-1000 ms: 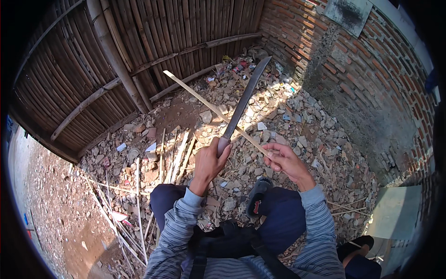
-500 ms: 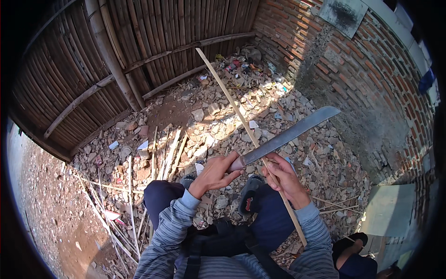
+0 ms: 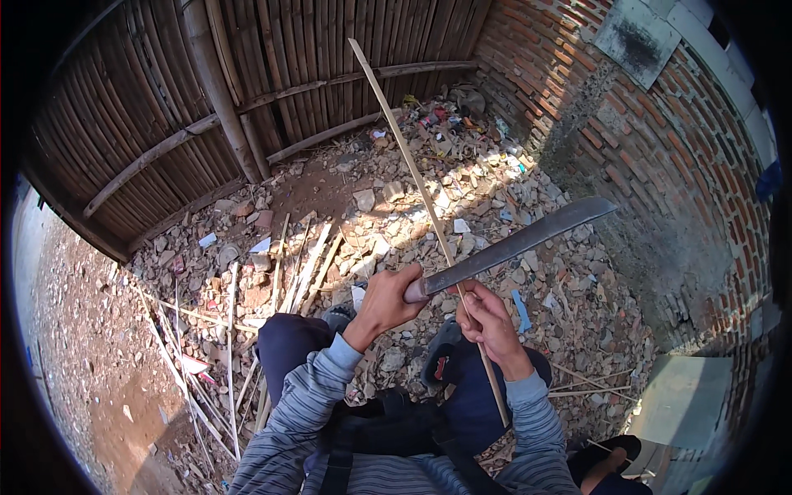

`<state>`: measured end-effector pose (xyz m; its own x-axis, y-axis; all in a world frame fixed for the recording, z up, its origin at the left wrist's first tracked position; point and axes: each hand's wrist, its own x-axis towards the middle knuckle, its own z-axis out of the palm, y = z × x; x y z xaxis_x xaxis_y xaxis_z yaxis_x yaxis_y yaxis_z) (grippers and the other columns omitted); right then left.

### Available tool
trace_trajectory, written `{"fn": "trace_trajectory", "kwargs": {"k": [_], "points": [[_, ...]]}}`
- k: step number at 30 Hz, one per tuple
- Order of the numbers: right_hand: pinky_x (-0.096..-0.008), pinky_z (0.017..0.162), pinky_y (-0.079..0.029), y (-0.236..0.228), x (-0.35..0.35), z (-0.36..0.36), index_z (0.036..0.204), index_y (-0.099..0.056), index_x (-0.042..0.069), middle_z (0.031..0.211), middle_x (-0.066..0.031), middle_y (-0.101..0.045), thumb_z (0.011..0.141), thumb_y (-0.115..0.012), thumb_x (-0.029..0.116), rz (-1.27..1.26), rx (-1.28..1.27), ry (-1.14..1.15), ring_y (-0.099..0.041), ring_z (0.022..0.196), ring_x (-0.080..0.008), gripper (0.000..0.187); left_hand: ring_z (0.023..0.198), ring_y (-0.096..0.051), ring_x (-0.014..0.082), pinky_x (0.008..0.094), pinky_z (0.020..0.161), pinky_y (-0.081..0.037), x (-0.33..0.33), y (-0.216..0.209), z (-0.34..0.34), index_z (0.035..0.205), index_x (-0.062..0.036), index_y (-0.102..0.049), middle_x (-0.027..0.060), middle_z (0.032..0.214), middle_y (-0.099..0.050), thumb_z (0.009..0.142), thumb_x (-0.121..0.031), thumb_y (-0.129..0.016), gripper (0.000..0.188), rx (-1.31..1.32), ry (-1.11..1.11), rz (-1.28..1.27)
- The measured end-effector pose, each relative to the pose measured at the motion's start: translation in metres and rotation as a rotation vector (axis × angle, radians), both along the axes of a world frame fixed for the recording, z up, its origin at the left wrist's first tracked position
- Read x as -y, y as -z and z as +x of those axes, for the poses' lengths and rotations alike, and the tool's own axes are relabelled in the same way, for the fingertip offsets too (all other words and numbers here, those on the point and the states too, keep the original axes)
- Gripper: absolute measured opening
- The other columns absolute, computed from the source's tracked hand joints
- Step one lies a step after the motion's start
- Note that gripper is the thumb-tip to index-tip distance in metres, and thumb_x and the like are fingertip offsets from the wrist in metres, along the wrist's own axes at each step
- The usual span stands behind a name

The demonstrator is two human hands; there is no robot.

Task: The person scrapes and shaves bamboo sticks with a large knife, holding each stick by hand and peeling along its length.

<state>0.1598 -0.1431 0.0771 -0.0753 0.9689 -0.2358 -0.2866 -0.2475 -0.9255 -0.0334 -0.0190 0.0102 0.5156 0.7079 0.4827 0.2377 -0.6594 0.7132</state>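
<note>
My left hand (image 3: 389, 304) is wrapped round the handle of a machete (image 3: 520, 241), whose long dark blade points to the right and slightly away from me. In my right hand (image 3: 493, 325) is a long, thin bamboo strip (image 3: 402, 142), gripped below the blade. The strip runs from near my right thigh up and away toward the far wall. The blade crosses over it just above my right fingers; whether its edge touches the strip I cannot tell.
Bamboo strips (image 3: 233, 355) lie on the rubble-strewn ground (image 3: 355, 239) at left, and thinner ones (image 3: 590, 391) at right. A bamboo wall (image 3: 140, 107) and a brick wall (image 3: 693, 157) meet ahead. Another person's foot (image 3: 601, 469) shows at lower right, near a pale board (image 3: 689, 400).
The bamboo strip has swung more upright, its lower end shifting left. My right hand has moved slightly left and down. The blade has tilted a little, and the whole view has shifted slightly.
</note>
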Motion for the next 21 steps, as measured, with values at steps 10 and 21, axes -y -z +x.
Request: {"fn": "trace_trajectory", "kwargs": {"k": [10,21], "points": [[-0.0240,0.048,-0.031,-0.013,-0.010,-0.038,0.120,-0.063,0.003,0.066,0.0031,-0.051,0.115,-0.046,0.023,0.154,0.490,0.100,-0.040,0.053,-0.0030,0.027,0.068,-0.071,0.0398,0.0450,0.062,-0.055,-0.008,-0.003,-0.010,0.088,-0.0091,-0.077,0.0179,0.070,-0.069,0.079,-0.022,-0.077,0.016,-0.005,0.048,-0.234],[-0.0212,0.048,-0.027,-0.016,0.005,-0.041,0.121,-0.064,0.003,0.070,0.0037,-0.047,0.115,-0.046,0.026,0.162,0.594,0.103,-0.036,0.056,-0.0020,0.029,0.067,-0.069,0.0401,0.0453,0.062,-0.053,-0.010,-0.005,-0.017,0.087,-0.0065,-0.076,0.0200,0.071,-0.068,0.076,-0.015,-0.072,0.015,0.020,0.014,-0.243]]}}
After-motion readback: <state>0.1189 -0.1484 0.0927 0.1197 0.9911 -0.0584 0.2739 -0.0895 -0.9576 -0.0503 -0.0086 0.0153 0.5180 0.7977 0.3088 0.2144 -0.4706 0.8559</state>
